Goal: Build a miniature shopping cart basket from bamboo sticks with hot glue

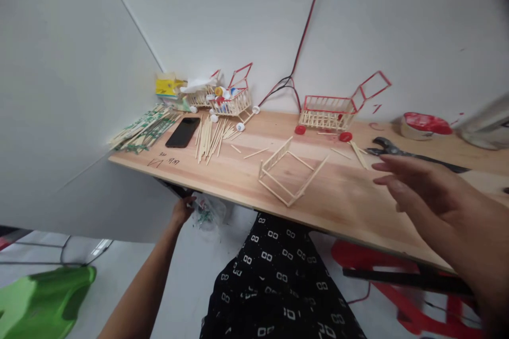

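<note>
A four-sided, open frame of thin pale wooden sticks (274, 193) sits near the middle of the front edge of a light wooden tabletop (238, 180). The right hand (433, 201), empty and loosely spread, hovers over the right side, near black metal pliers (387, 145). The left hand (183, 210) is below the front edge, beside a clear plastic bag (210, 213); its grip cannot be told. Near the back edge stands a red-rimmed stick cart (328, 119).

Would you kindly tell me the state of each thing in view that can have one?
Right hand: open, holding nothing.
Clear bag: holding green scraps.
Left hand: near the bag, grip unclear.
Stick frame: only partly slatted.
Right-hand cart: assembled, upright.
Loaded cart: upright, holding coloured pieces.
Phone: face up, screen dark.
Loose sticks: unwrapped.
Stick bundle: in green-printed wrappers.
Pliers: lying down, jaws unclear.
Tub: red-stained.
</note>
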Available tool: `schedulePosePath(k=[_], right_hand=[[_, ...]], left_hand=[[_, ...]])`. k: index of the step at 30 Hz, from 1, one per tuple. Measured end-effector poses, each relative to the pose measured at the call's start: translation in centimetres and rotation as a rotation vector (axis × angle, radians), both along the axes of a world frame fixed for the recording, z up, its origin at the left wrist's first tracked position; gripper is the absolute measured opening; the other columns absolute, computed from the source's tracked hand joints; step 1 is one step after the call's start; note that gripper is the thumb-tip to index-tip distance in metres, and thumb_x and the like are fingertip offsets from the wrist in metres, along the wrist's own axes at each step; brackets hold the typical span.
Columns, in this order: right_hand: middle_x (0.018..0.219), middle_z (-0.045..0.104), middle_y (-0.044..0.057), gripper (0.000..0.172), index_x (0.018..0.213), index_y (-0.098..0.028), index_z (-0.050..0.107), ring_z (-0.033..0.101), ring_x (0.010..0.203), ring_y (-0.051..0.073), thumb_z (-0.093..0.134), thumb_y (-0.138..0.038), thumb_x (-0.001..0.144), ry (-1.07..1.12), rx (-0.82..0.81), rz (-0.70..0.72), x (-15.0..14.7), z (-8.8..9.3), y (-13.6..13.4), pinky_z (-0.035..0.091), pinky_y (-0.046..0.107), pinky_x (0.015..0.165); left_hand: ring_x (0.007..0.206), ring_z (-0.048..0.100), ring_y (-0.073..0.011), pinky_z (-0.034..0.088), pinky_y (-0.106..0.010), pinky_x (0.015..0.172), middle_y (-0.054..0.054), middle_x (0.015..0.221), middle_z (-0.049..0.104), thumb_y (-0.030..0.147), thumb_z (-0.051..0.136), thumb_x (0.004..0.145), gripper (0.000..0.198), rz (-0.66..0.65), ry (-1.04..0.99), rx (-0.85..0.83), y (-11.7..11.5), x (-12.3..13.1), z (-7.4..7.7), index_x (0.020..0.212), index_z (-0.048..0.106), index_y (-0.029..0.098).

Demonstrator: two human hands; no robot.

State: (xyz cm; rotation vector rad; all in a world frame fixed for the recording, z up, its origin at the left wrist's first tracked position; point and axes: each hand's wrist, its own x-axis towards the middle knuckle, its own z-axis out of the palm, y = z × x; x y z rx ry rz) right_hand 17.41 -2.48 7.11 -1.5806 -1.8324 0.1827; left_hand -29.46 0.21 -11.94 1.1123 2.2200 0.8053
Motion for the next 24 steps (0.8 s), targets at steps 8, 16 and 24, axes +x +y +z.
schedulePosePath(k=[8, 16, 24], right_hand=[[0.115, 0.066, 0.009, 0.036, 0.119, -0.029, 0.059, 0.065, 0.088, 0.027, 0.045, -0.048, 0.092, -0.046, 0.002, -0.156, 2.8, -1.5, 2.0, 0.05, 0.037, 0.066], [0.104, 0.071, 0.01, 0.033, 0.112, -0.021, 0.064, 0.068, 0.082, 0.021, 0.048, -0.039, 0.09, 0.077, -0.064, -0.098, 2.3, -4.8, 2.7, 0.053, 0.032, 0.064], [0.1, 0.072, 0.007, 0.031, 0.115, -0.021, 0.063, 0.069, 0.085, 0.019, 0.048, -0.034, 0.091, 0.189, -0.169, -0.009, 0.0, -6.1, 2.0, 0.055, 0.032, 0.072]], left_hand=[[0.061, 0.066, -0.0248, 0.049, -0.028, 0.055, -0.003, 0.061, 0.07, 0.045, 0.069, 0.066, 0.022, -0.432, 0.124, -0.014, -1.5, -0.3, 8.4, 0.063, 0.072, 0.023], [0.08, 0.064, -0.0191, 0.049, -0.028, 0.073, -0.003, 0.086, 0.072, 0.039, 0.064, 0.082, 0.016, -0.877, 0.372, 0.757, 3.7, 13.7, 24.7, 0.088, 0.074, 0.027], [0.094, 0.059, -0.0224, 0.044, -0.035, 0.087, -0.006, 0.085, 0.07, 0.006, 0.068, 0.072, 0.015, -1.645, 0.508, 0.61, 14.3, 25.9, 22.1, 0.081, 0.071, 0.019]])
